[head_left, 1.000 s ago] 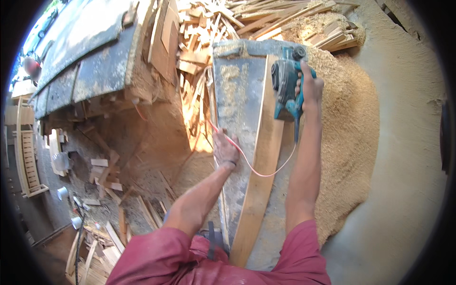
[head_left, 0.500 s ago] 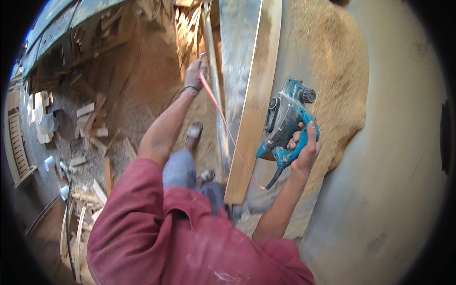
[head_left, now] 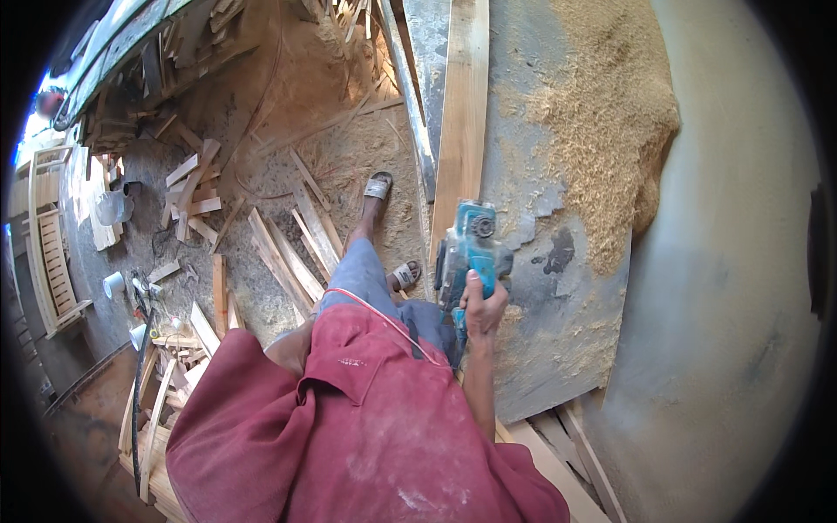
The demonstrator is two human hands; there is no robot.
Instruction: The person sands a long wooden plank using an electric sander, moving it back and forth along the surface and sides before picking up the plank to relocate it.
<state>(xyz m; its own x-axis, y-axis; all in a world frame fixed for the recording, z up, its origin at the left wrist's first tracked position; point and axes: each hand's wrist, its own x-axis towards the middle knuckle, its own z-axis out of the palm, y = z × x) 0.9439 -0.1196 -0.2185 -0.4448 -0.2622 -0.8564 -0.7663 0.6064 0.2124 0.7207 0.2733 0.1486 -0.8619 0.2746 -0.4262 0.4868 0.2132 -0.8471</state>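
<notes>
My right hand (head_left: pixel 486 307) is closed round the handle of a teal electric planer (head_left: pixel 476 234). The tool is over the near part of a long wooden board (head_left: pixel 461 122) on a grey worktop; whether its sole touches the wood cannot be made out. A red cord (head_left: pixel 381 315) crosses the front of my shirt towards the back of the planer. My left arm (head_left: pixel 294 356) is bent back at my side, and the left hand is hidden behind my body and sleeve.
Wood shavings (head_left: pixel 602 131) lie heaped on the worktop (head_left: pixel 567 336) right of the board. Offcuts (head_left: pixel 193 190) and long strips (head_left: pixel 288 257) litter the floor at left. A slatted wooden frame (head_left: pixel 57 261) stands at far left. A grey-beige surface (head_left: pixel 715 331) extends along the right.
My right hand has brought the planer left and nearer, over the board. The left hand, earlier stretched forward with the red cord, has drawn back out of sight.
</notes>
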